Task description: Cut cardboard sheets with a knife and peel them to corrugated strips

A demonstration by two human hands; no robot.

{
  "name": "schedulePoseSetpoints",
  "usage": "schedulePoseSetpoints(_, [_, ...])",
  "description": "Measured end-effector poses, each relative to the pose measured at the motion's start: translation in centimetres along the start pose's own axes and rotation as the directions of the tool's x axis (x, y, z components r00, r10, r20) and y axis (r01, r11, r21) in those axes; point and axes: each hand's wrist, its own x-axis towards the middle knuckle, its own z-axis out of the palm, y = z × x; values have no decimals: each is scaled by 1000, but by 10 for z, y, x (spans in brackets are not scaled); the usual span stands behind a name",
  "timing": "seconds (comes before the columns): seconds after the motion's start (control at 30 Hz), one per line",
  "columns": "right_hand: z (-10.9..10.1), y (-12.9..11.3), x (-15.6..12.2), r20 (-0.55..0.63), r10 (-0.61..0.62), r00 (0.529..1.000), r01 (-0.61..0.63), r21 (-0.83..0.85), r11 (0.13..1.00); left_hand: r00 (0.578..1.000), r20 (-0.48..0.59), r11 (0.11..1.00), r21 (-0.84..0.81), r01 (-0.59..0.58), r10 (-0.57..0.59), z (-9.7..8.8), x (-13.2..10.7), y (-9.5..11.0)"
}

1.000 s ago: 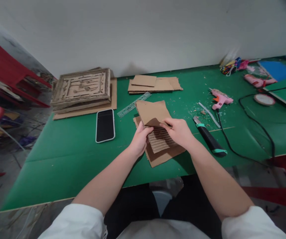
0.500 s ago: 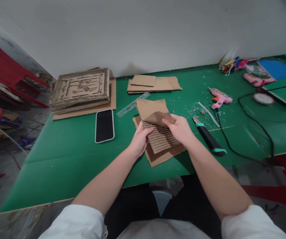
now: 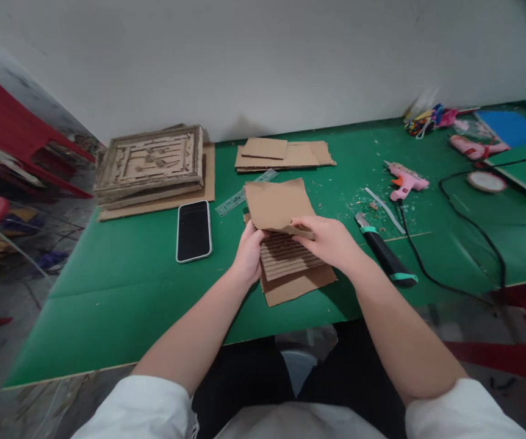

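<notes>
A piece of corrugated cardboard (image 3: 290, 268) lies on the green table (image 3: 121, 286) in front of me, its ribbed inner layer (image 3: 285, 256) bared. A brown paper liner (image 3: 276, 204) is lifted off it and curls up towards the far side. My right hand (image 3: 331, 241) pinches the near edge of that liner. My left hand (image 3: 247, 256) is closed on the cardboard's left edge and holds it down.
A black phone (image 3: 193, 230) and a clear ruler (image 3: 244, 192) lie to the left. A utility knife (image 3: 384, 253), a pink glue gun (image 3: 404, 182) and its black cord (image 3: 468, 225) lie to the right. Cardboard sheets (image 3: 284, 154) and a cardboard maze (image 3: 151, 161) sit at the back.
The liner is peeled further back and now stands larger and flatter. The cardboard and both hands have shifted slightly left.
</notes>
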Motion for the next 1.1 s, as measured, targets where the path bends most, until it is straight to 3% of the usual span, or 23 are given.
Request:
schedulePoseSetpoints(0.1, [0, 10, -3, 34, -2, 999, 6, -105, 994, 999, -42, 1000, -3, -5, 5, -1, 2, -2])
schedulePoseSetpoints(0.2, [3, 13, -3, 60, 70, 996, -53, -246, 968, 998, -54, 1000, -1, 14, -14, -1, 2, -3])
schedulePoseSetpoints(0.37, [9, 11, 1, -6, 116, 993, -111, -354, 928, 999, -28, 999, 25, 47, -46, -1, 2, -4])
schedulePoseSetpoints(0.57, [12, 16, 7, -39, 157, 987, -162, -301, 940, 999, 9, 998, 50, 33, -34, 0, 1, -3])
schedulePoseSetpoints(0.8, [3, 18, 16, 17, 251, 968, -243, -189, 951, 999, 9, 997, 61, 44, -45, 0, 1, -1])
schedulePoseSetpoints(1.1, [-6, 31, 33, 98, 366, 926, -377, 156, 913, 996, 26, 995, 47, 90, -91, -1, 1, 1])
